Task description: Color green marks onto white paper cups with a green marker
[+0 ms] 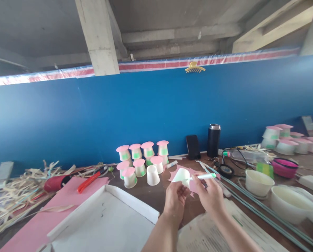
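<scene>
Together: left hand [175, 197] closed around white cup [182, 175], right hand [210, 194] pinching green-tipped pen [204, 176].

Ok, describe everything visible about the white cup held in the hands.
The white cup looks like a small paper cup, plain and unmarked on the side shown. It is held above the brown table, tilted, in front of a pink spiky paper cutout. The left hand grips it from below with its fingers; the right hand holds a white, green-tipped marker pointing toward the cup.
</scene>
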